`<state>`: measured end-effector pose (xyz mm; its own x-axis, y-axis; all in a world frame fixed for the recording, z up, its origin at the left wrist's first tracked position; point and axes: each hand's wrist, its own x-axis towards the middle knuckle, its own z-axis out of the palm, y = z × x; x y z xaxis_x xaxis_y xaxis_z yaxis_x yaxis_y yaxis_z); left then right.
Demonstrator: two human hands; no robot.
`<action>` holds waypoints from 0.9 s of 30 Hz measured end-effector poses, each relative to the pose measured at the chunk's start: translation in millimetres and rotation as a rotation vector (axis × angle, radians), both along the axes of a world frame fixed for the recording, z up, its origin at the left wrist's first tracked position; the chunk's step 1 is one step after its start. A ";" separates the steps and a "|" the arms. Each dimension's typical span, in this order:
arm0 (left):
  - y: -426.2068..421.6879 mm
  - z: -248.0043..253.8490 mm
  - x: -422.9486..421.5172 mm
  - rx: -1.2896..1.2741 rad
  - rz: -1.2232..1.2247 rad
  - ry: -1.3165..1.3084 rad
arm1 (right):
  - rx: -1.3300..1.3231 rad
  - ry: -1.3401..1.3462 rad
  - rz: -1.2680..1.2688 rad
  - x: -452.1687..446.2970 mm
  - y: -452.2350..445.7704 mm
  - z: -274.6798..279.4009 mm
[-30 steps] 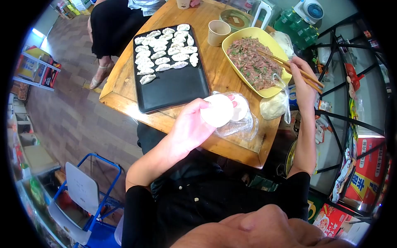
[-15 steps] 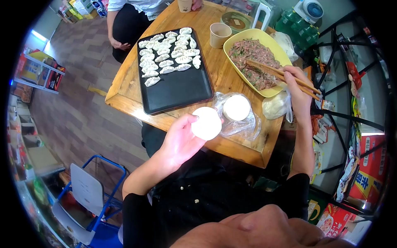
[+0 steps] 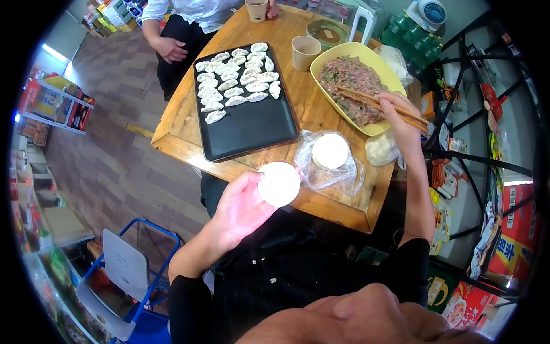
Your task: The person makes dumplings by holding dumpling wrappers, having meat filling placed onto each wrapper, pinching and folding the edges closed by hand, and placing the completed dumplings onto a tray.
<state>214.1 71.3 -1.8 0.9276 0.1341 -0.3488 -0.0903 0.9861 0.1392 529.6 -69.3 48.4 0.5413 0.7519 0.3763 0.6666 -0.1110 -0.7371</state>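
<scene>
A round white wrapper [image 3: 279, 184] lies in my left hand [image 3: 243, 207], its edge under my thumb, in front of the table. My right hand [image 3: 403, 117] grips wooden chopsticks [image 3: 366, 101], whose tips rest in the minced meat [image 3: 350, 80] of the yellow bowl [image 3: 394, 74]. A stack of white wrappers [image 3: 330, 151] sits on a clear plastic bag [image 3: 318, 182] between my hands. On the black tray [image 3: 246, 129], several folded dumplings [image 3: 229, 84] fill the far part.
Paper cups [image 3: 305, 53] and a round glass dish [image 3: 327, 33] stand beyond the bowl. A bag of dough [image 3: 381, 149] is by its near corner. Another person [image 3: 189, 34] sits across the table's left side. A blue folding chair [image 3: 126, 264] stands at lower left.
My left hand has drawn the wrapper back from the stack, toward my body. The chopsticks have moved deeper into the meat. The other person's hand and torso have come into view.
</scene>
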 end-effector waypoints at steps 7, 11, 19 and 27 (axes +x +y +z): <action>-7.1 8.1 1.7 -0.043 -0.043 -0.042 | 0.071 0.195 -0.014 2.1 0.0 -14.8; -3.6 9.1 6.3 -0.013 -0.054 -0.058 | 0.283 0.667 -0.098 13.8 -10.6 -25.6; 18.1 -9.0 68.3 -0.022 -0.061 -0.240 | 0.508 0.894 -0.053 -5.0 -41.5 -16.7; 17.6 7.5 72.8 -0.055 -0.086 -0.196 | 0.332 0.704 0.316 -33.9 -74.0 -18.8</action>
<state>286.9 88.9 5.7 0.9856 0.0374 -0.1652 -0.0256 0.9970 0.0728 495.6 -143.2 29.7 0.5149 0.8176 0.2578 0.0021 0.2996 -0.9541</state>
